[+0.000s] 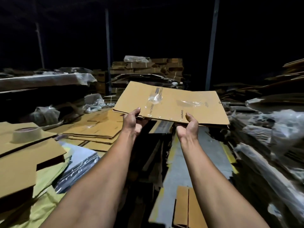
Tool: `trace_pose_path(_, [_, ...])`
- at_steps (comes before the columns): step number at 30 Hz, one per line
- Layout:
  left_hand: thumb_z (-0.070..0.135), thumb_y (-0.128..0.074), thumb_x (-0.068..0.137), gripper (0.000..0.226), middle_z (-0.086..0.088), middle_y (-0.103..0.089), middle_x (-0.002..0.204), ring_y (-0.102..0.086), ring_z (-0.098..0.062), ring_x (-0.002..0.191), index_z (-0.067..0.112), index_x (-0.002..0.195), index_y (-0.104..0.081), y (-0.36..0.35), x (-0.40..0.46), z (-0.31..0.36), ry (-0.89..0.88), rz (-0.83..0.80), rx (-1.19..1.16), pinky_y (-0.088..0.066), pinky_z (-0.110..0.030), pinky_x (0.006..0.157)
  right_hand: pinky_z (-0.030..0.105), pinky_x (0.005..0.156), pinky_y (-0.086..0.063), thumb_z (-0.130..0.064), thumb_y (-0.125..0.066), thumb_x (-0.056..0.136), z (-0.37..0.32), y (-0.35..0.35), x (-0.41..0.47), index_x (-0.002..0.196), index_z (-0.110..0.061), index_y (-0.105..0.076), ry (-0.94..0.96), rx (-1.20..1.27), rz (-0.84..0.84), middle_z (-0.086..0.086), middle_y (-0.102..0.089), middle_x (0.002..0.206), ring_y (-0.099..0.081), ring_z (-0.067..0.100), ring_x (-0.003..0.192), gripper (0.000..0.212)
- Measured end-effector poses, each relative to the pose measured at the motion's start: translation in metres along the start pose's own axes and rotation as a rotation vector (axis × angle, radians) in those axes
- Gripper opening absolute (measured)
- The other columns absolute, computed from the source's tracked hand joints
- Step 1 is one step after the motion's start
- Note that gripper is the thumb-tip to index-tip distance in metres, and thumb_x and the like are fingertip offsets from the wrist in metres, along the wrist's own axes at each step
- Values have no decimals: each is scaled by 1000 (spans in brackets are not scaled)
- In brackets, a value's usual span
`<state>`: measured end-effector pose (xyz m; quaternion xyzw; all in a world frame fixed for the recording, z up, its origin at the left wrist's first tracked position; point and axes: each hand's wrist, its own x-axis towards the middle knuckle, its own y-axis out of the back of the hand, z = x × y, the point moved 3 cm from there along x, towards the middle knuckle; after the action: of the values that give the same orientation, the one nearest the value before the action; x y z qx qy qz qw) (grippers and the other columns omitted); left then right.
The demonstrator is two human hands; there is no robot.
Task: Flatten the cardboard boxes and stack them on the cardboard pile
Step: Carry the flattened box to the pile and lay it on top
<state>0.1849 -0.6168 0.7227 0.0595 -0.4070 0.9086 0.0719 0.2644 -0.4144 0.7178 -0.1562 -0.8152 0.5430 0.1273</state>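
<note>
A flattened brown cardboard box (172,102) with clear tape patches, staples and printed text is held level in the air ahead of me. My left hand (132,122) grips its near edge at the left, thumb on top. My right hand (189,127) grips the same edge further right, thumb on top and fingers underneath. A pile of flat cardboard sheets (95,129) lies lower left of the held box.
A tape roll (27,134) sits on cardboard (21,162) at the near left. Tall cardboard stacks (148,69) stand behind, with blue posts (212,46). Plastic-wrapped heaps (271,137) crowd the right. A grey floor strip (194,162) runs between my arms.
</note>
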Motion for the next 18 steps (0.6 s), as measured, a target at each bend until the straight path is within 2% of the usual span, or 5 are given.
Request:
trace_pose_path(3, [5, -65, 97, 34, -30, -67, 129, -74, -42, 95, -9, 127, -64, 30, 76, 27, -12, -37, 29, -63, -48, 70, 45, 79, -63, -4, -61, 93, 53, -26, 60, 96, -10, -65, 11, 14, -29, 11, -69, 105, -70, 30, 93, 8])
trace_pose_path(6, [3, -63, 96, 31, -24, -72, 118, -76, -37, 92, -5, 126, -66, 64, 145, 60, -33, -43, 28, -63, -46, 68, 40, 69, -63, -4, -60, 96, 112, -58, 111, 91, -12, -63, -6, 42, -59, 9, -70, 91, -70, 27, 81, 10])
trace_pose_path(10, [6, -71, 90, 50, -25, -68, 130, -69, -44, 114, 2, 139, -60, 126, 246, 107, -55, 47, 73, -61, -57, 75, 52, 109, -48, -7, -59, 98, 210, -88, 191, 95, -12, -68, -84, 77, -91, 15, -75, 111, -68, 34, 112, 10])
trace_pose_path(12, [5, -68, 95, 44, -23, -69, 129, -69, -42, 113, 3, 138, -59, 169, 297, 123, -29, 137, 134, -63, -59, 68, 56, 113, -44, -11, -64, 97, 266, -88, 235, 109, -11, -69, -144, 41, -51, 19, -67, 132, -63, 38, 124, 13])
trace_pose_path(18, [1, -48, 102, 24, -14, -57, 137, -58, -32, 120, 2, 126, -47, 308, 370, 152, 40, 618, 307, -49, -49, 105, 56, 111, -46, -24, -63, 98, 396, -16, 302, 140, -19, -58, -284, -99, 259, 17, -62, 139, -64, 38, 119, 42])
